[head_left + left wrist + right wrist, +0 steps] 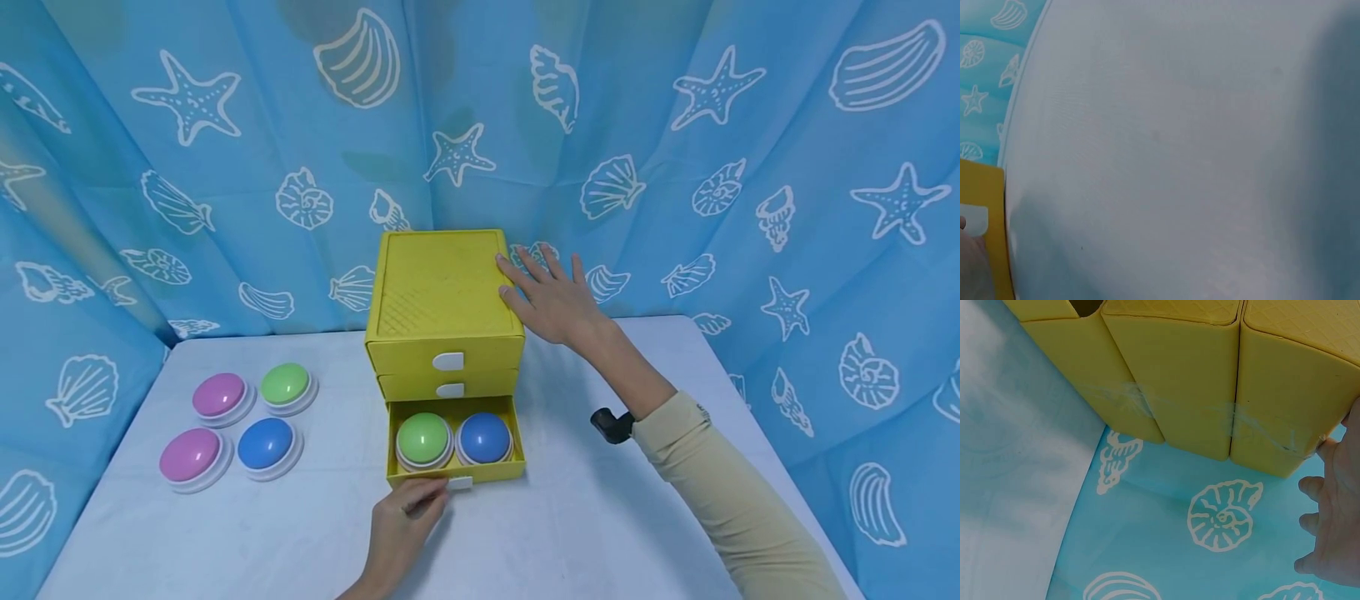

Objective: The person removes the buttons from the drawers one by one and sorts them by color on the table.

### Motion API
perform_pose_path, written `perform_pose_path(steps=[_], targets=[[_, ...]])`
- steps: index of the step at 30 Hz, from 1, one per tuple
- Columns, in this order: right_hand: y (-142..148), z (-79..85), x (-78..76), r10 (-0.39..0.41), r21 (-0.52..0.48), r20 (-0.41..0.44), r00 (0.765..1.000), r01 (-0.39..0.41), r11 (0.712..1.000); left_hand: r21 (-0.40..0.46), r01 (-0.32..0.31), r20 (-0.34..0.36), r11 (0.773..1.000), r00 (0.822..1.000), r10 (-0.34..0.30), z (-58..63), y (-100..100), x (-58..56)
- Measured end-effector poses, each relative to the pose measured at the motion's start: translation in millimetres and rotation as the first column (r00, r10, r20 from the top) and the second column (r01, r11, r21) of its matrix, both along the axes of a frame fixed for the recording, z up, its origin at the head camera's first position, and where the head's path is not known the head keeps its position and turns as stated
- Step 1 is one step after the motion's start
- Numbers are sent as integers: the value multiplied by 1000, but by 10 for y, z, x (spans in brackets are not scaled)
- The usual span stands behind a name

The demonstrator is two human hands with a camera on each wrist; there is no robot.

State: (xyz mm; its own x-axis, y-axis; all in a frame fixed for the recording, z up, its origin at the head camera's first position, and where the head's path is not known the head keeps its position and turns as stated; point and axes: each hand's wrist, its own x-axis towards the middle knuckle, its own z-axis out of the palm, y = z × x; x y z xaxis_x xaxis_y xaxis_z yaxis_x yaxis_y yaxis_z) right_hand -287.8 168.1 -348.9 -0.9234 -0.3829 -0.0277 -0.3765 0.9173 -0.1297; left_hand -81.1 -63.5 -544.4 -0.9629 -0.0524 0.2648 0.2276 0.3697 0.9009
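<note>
A yellow three-drawer box (446,283) stands at the back of the table, with its bottom drawer (495,472) pulled out. Inside that drawer sit a green dome push light (422,437) and a blue one (483,437), both on white bases. My left hand (405,525) pinches the drawer's white handle (460,482) with curled fingers; the left wrist view catches only part of the handle (975,219). Spread and straight, the fingers of my right hand (558,304) rest against the box's upper right edge. From the right wrist, the box's side (1179,381) shows beside those fingertips.
Left of the box, two pink domes (219,394), a green dome (285,384) and a blue dome (266,443) stand on the white-covered table (322,533). A blue shell-patterned curtain (480,100) hangs behind. A black device (612,426) shows at my right wrist.
</note>
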Motion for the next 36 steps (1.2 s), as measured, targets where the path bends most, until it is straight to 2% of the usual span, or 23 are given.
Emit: perform_pose_path(steps=[6,11,15,18,20,23,26,30,36], targets=[[0,1,-6,1,2,-3,1000,-1,1000,39,39,86,998,995,-42,71,-46,21],[-4,4,-16,5,-2,0,1000,-5,1000,168,83,189,982,975,-114,268,-146,-2],[-3,11,-20,3,0,1,1000,-3,1000,274,107,206,956,964,-166,466,-249,-112],[-1,19,-15,0,10,2,1000,0,1000,284,141,173,949,965,-195,578,-328,-255],[1,20,-17,-3,12,2,1000,3,1000,264,171,156,949,964,-217,623,-377,-367],[2,15,-19,-4,7,7,1000,4,1000,209,203,168,957,956,-240,665,-436,-519],[3,-1,-24,1,1,7,1000,-1,1000,144,257,175,955,944,-281,665,-484,-650],[5,-13,-20,9,-8,8,1000,-9,1000,64,343,174,937,921,-349,633,-523,-801],[5,-9,-7,6,-14,7,1000,-6,1000,-86,422,204,902,894,-399,607,-538,-973]])
